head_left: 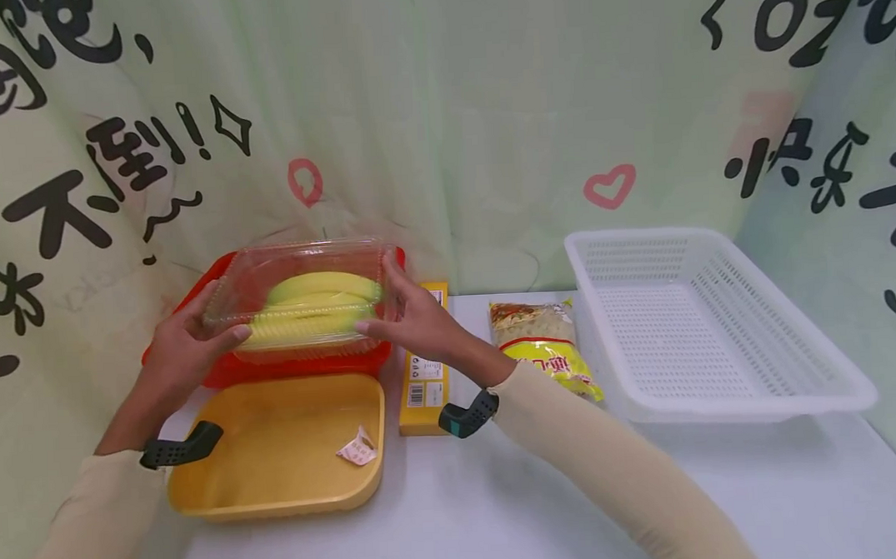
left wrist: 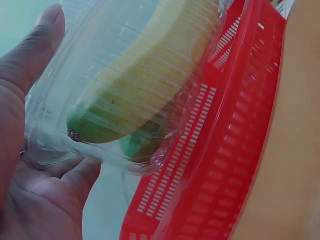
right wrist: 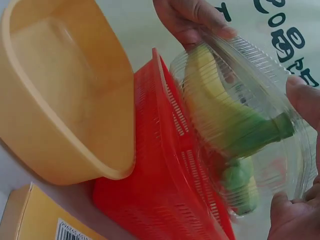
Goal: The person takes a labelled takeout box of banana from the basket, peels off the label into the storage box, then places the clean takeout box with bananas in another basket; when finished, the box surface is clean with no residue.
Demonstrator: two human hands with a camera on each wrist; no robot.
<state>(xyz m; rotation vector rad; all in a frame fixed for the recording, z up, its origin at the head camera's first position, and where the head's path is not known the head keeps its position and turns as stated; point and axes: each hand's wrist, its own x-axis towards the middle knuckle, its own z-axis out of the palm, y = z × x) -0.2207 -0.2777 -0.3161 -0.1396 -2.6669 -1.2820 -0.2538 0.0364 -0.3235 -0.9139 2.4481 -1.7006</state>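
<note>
Between both hands is a clear plastic box with bananas inside, tilted over a red basket. The left hand grips the box's left end, its thumb along the near side. At the opposite end the right hand holds it, thumb in front and the other fingers behind. In the left wrist view, green banana tips press close to the box wall. The right wrist view has the box beside the basket's slotted rim. Whether the box touches the basket is unclear.
Nearest the person is a yellow basin holding a small pink-and-white packet. A yellow carton lies beside it, partly under the right forearm. Farther right are a snack bag and a large white basket. Printed curtains surround the table.
</note>
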